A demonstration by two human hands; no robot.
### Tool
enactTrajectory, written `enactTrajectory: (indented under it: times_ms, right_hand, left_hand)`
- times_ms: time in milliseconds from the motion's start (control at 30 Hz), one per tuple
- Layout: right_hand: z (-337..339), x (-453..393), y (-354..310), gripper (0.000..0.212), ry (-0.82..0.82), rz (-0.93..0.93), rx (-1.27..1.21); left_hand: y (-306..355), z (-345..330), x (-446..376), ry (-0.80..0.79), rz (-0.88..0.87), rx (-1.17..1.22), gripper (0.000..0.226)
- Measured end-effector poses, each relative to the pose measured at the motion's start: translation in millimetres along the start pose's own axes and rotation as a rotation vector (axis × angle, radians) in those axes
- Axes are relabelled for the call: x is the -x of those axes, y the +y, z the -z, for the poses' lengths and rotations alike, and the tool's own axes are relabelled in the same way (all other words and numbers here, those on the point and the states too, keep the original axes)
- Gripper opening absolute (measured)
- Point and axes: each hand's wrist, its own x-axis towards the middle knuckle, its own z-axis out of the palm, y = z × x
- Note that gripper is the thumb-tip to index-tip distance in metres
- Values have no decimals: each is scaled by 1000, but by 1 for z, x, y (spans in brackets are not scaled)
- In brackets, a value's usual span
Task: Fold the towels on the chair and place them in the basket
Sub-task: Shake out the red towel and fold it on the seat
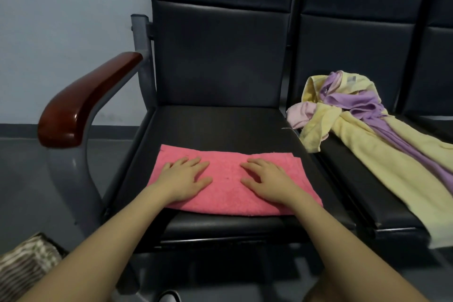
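A pink towel (228,186) lies folded into a wide rectangle on the front half of the black chair seat (215,127). My left hand (185,179) presses flat on its left part, fingers straight and spread. My right hand (266,182) lies flat on its right part in the same way. On the neighbouring seat to the right sits a loose heap of towels: a long yellow towel (372,167), a purple towel (358,103) twisted over it, and a pale pink towel (300,114) at the heap's left edge. A woven basket (27,265) shows partly at the bottom left on the floor.
A brown wooden armrest (83,103) on a grey metal frame stands left of the seat. Black backrests rise behind both seats against a pale wall. A third seat's edge (441,115) shows at the far right. Grey floor lies to the left.
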Motion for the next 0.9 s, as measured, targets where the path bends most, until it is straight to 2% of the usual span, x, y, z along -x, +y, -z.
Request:
enactTrajectory:
  times_ms: [100, 233, 333, 500, 633, 733, 900]
  right_hand:
    - [-3, 4, -8, 50, 37, -14, -20]
    - [-7, -2, -18, 44, 112, -25, -64]
    - [-8, -8, -27, 37, 159, 22, -135]
    - [-11, -14, -37, 38, 125, 108, -91]
    - [-15, -13, -38, 47, 44, 103, -15]
    - [-16, -15, -39, 48, 22, 85, -58]
    - [-19, -19, -44, 48, 9, 54, -59]
  left_hand:
    - [-6, 3, 12, 113, 35, 68, 57]
    - [-20, 10, 17, 311, 245, 139, 51]
    - [-30, 6, 23, 308, 387, 125, 46]
    - [-33, -2, 23, 298, 448, 120, 44]
    - [-34, -8, 21, 341, 425, 198, 42]
    - [-37, -8, 20, 396, 343, 259, 35]
    - [-35, 3, 18, 589, 213, 436, 29]
